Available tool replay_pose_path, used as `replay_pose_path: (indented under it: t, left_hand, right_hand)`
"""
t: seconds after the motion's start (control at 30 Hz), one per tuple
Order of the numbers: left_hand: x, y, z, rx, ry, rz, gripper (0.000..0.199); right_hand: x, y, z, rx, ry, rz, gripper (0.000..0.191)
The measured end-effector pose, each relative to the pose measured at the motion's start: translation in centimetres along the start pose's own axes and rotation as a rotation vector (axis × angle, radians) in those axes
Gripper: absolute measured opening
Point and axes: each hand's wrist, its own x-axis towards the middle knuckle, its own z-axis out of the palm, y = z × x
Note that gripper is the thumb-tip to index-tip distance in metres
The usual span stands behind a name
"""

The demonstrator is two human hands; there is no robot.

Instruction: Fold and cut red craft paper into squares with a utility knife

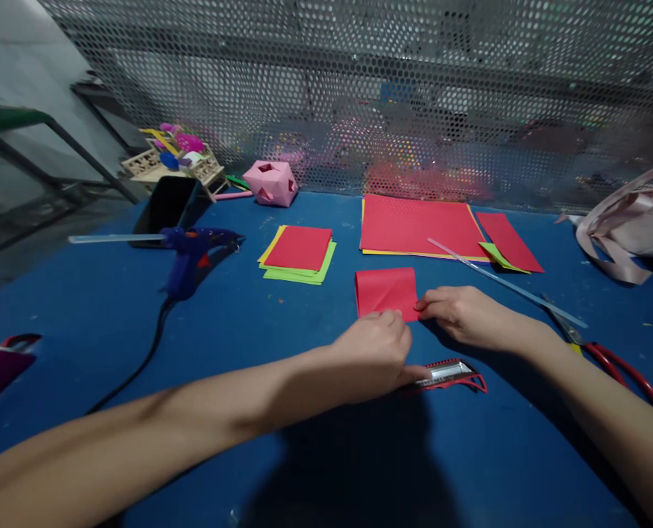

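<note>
A folded piece of red paper (385, 288) lies on the blue tabletop (309, 337), its left side slightly raised in a bend. My left hand (378, 354) presses curled fingers on its near edge, with the thumb stretched to the right. That thumb overlaps a small red-edged object with a shiny silver plate (451, 372); its kind I cannot make out. At the paper's lower right corner, the fingertips of my right hand (463, 314) pinch the sheet. Left of it sits a stack of red, yellow and green paper squares (300, 248).
Larger red sheets (419, 224) and a red strip (510, 240) lie at the back. A glue stick (507, 282) and red-handled scissors (628, 367) are right. Left stand a blue glue gun (183, 257) with a cord, a dark phone (166, 205) and a pink paper ball (272, 183).
</note>
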Motion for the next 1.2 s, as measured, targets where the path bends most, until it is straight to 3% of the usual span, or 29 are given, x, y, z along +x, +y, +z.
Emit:
replay_pose_path:
  t: [0.33, 0.53, 0.67, 0.8, 1.0, 1.2]
  left_hand:
    - [1.6, 4.2, -0.4, -0.018, 0.041, -0.215, 0.078]
    - [1.6, 5.2, 0.3, -0.009, 0.027, -0.267, 0.085]
    - [1.3, 5.2, 0.9, -0.044, 0.083, -0.231, 0.084]
    - [1.3, 5.0, 0.7, -0.074, 0.028, -0.245, 0.088]
    - [1.7, 5.0, -0.3, -0.107, -0.104, -0.258, 0.094]
    - [1.7, 4.9, -0.9, -0.112, -0.130, -0.257, 0.092]
  right_hand:
    - [-0.3, 0.4, -0.4, 0.101, -0.025, 0.015, 0.031]
    - [0.4, -0.7, -0.9, 0.326, 0.168, 0.185, 0.038]
    - [2.3, -2.3, -1.1, 0.522, 0.045, 0.202, 0.036]
    - [3.9, -2.9, -1.2, 0.578, -0.066, 0.166, 0.040]
    - [4.7, -2.3, -0.7, 0.584, -0.075, 0.126, 0.045]
    - [5.6, -1.2, 0.0, 0.593, -0.072, 0.110, 0.045]
